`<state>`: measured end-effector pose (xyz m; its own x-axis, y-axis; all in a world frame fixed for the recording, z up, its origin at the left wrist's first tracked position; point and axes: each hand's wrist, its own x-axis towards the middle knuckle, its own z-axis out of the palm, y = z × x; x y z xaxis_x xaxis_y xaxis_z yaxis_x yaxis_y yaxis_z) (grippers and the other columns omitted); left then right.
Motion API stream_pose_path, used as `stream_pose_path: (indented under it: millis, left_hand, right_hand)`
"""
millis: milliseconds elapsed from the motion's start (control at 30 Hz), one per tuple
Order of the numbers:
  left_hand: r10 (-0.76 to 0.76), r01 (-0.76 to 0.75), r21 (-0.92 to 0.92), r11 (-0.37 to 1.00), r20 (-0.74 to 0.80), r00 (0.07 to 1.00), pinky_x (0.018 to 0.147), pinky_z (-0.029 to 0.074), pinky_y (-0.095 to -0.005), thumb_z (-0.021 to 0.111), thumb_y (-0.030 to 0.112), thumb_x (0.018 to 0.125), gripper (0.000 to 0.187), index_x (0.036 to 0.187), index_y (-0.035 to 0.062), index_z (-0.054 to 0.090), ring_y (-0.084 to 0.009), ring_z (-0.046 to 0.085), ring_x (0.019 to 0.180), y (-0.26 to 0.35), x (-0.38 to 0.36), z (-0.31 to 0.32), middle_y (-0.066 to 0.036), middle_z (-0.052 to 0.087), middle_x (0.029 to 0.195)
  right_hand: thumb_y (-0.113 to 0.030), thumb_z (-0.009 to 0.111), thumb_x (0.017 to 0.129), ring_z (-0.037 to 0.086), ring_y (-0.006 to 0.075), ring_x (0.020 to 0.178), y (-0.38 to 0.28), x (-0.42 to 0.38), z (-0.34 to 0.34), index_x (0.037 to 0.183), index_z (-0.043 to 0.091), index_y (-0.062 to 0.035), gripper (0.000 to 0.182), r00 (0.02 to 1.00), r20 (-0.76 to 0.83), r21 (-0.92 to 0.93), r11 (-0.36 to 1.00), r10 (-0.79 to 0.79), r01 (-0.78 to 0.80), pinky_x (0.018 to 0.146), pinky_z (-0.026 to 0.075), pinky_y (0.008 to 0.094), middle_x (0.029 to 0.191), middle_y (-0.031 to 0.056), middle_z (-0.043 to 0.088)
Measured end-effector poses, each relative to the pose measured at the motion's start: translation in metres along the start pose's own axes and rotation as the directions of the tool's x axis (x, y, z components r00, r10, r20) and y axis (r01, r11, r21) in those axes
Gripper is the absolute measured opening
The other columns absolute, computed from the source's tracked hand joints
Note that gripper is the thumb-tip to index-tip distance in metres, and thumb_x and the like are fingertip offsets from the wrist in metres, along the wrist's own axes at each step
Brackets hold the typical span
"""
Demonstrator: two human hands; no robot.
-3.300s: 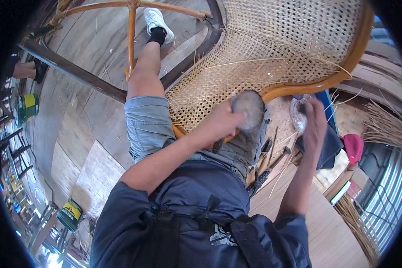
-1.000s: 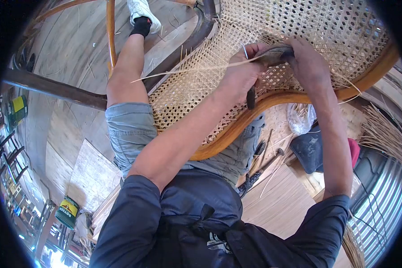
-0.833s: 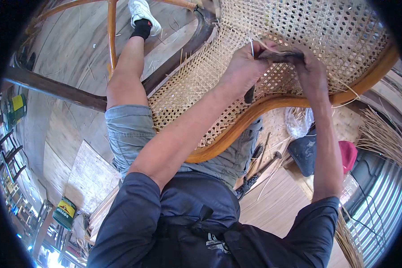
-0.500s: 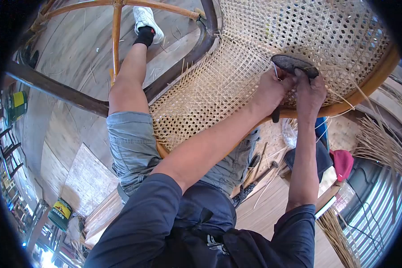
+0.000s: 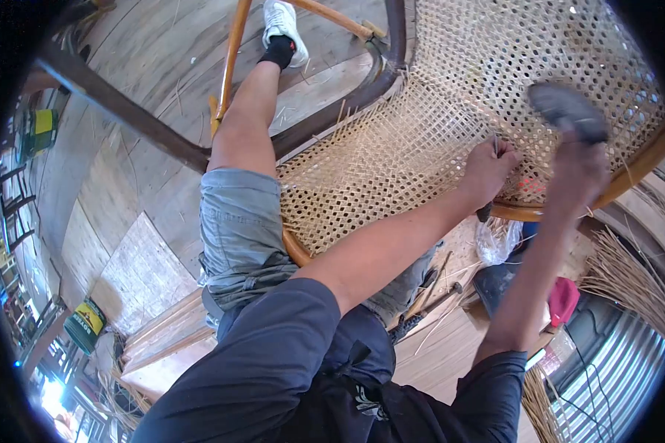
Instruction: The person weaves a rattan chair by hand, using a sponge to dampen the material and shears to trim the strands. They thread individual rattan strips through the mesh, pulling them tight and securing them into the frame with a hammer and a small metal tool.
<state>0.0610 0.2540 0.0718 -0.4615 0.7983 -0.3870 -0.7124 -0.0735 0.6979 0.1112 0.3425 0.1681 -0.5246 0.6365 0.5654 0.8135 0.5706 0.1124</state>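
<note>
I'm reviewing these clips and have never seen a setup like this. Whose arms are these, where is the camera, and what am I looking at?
There's no robot: these are a person's own bare arms, seen by a camera worn on their head, looking forward and down. Across their lap lies a woven panel with a curved wooden rim. The left hand grips a slim tool, its dark handle poking out below. The right hand holds up a dark oval object, too blurred to name. Beyond the rim lie a clear plastic bag and loose strips.
</note>
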Motion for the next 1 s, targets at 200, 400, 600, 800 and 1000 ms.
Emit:
stream_pose_path:
  millis: [200,400,600,800,1000]
  left_hand:
    - [0.105,-0.104,0.038,0.994,-0.029,0.994,0.049,0.04,-0.0267,0.064,0.013,0.081,0.013,0.079,0.0015,0.059,-0.0092,0.048,0.054,-0.03,0.012,-0.004,-0.002,0.055,0.064]
    - [0.037,-0.039,-0.01,0.999,-0.12,0.992,0.053,0.044,-0.0314,0.064,0.016,0.081,0.016,0.074,0.0022,0.058,-0.0153,0.055,0.056,0.004,-0.004,-0.032,-0.006,0.056,0.059]
    - [-0.061,0.094,0.083,0.992,-0.342,0.938,0.045,0.04,-0.025,0.065,0.02,0.082,0.019,0.095,0.006,0.061,-0.0108,0.052,0.053,0.079,-0.027,-0.186,-0.004,0.059,0.076]
    - [-0.028,0.23,0.419,0.878,-0.434,0.9,0.042,0.037,-0.0257,0.065,0.017,0.08,0.017,0.086,0.0026,0.061,-0.0109,0.048,0.046,0.073,-0.034,-0.273,-0.003,0.054,0.06]
    - [0.282,0.06,0.761,0.646,-0.311,0.908,0.047,0.041,-0.0299,0.064,0.017,0.078,0.019,0.084,-0.0013,0.061,-0.0151,0.052,0.049,0.043,-0.019,-0.284,-0.008,0.056,0.061]
  right_hand:
    - [-0.017,0.063,0.083,0.056,0.0159,0.067,0.057,0.053,-0.061,0.098,0.063,-0.0009,0.022,0.996,-0.082,0.158,0.987,0.028,-0.015,0.061,0.045,0.0278,0.079,0.0088,0.064]
    - [-0.02,0.065,0.082,0.052,0.0159,0.061,0.104,-0.022,-0.124,0.103,0.06,-0.0002,0.029,0.958,0.035,0.273,0.919,0.284,-0.283,0.055,0.042,0.0286,0.077,0.008,0.062]
    - [-0.023,0.066,0.082,0.049,0.0158,0.056,0.076,-0.206,-0.105,0.108,0.057,0.0006,0.036,0.638,0.443,0.249,0.597,0.63,-0.763,0.048,0.039,0.0295,0.076,0.0073,0.06]
    - [-0.015,0.058,0.086,0.055,0.0204,0.072,0.066,-0.404,-0.073,0.103,0.056,0.0044,0.026,0.094,0.724,-0.101,0.239,0.684,-0.966,0.065,0.045,0.0328,0.087,0.0117,0.06]
    - [-0.018,0.053,0.09,0.055,0.034,0.11,0.094,-0.399,-0.083,0.116,0.056,0.0043,0.034,0.412,0.707,-0.292,0.768,0.574,-0.569,0.095,0.041,0.0382,0.116,0.0211,0.058]
